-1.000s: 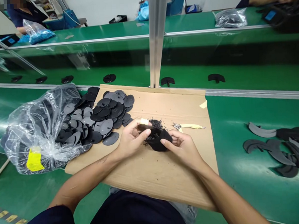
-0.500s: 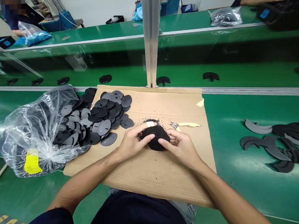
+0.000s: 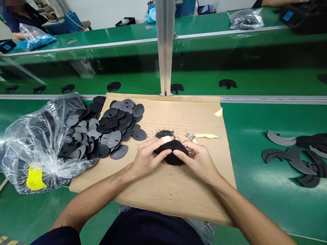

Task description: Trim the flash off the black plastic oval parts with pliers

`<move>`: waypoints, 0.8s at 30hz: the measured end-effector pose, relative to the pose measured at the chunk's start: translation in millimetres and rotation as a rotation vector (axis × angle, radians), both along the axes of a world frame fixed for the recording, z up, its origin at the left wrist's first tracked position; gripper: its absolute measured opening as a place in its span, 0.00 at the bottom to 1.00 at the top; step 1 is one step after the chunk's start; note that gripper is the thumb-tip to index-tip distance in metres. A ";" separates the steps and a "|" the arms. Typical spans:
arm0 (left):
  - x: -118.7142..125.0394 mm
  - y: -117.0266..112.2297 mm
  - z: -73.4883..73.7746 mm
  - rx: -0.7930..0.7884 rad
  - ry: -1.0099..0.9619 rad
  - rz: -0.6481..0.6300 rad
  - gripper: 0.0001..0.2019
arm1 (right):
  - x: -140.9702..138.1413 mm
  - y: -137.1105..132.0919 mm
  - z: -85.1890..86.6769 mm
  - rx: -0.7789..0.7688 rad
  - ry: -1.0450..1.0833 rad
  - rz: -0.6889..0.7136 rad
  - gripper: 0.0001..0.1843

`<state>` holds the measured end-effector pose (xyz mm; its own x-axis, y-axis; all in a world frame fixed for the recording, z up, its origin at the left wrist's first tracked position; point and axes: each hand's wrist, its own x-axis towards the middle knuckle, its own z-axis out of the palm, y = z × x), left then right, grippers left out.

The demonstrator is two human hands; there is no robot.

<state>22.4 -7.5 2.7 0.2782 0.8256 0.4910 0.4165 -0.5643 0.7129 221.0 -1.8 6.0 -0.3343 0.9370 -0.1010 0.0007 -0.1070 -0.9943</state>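
Between my two hands is a rounded black plastic part [image 3: 172, 153], held over a sheet of brown cardboard [image 3: 151, 196]. My left hand [image 3: 150, 154] grips its left side, the thumb on the near face and a taped forefinger along the far edge. My right hand [image 3: 199, 158] pinches its right side, with the thumb on the near face. Just behind the part lies a small heap of black plastic bits [image 3: 165, 133]. Side cutters with pale yellow handles [image 3: 206, 136] rest on the cardboard beyond my right hand.
Left of my hands is a pile of oval black plates [image 3: 125, 121], spilling from a clear plastic bag [image 3: 44, 143]. Curved black pieces [image 3: 302, 161] lie on the green table at right. A metal post [image 3: 164, 42] rises behind the cardboard. Parts lie spaced along a green belt [image 3: 142, 85].
The black part has tilted in my hands, so its face looks narrower and more of the heap behind shows. Parts on the belt have shifted slightly left.
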 end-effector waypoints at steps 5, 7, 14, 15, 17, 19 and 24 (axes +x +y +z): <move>1.6 -2.0 -2.1 0.037 -0.009 0.003 0.17 | 0.9 -0.6 -1.5 0.061 -0.061 -0.002 0.18; 2.0 -2.3 -2.7 0.036 -0.007 0.014 0.17 | 0.9 -0.7 -1.7 0.070 -0.055 0.002 0.18; 1.7 -2.9 -5.2 0.031 -0.020 0.019 0.18 | 1.2 -0.5 0.4 0.164 -0.101 -0.005 0.18; 1.6 -2.6 -4.9 0.017 -0.037 0.035 0.20 | 1.5 -0.8 1.0 0.199 -0.124 -0.011 0.18; 1.4 -1.2 -3.0 -0.029 -0.087 0.058 0.24 | 2.3 -1.6 2.3 0.277 -0.180 -0.011 0.18; 1.1 1.0 0.1 -0.059 -0.124 0.026 0.22 | 3.1 -2.1 2.7 0.368 -0.232 -0.003 0.15; -0.5 4.5 5.7 0.045 -0.117 -0.078 0.11 | 5.6 -0.4 -0.3 0.563 -0.233 0.027 0.09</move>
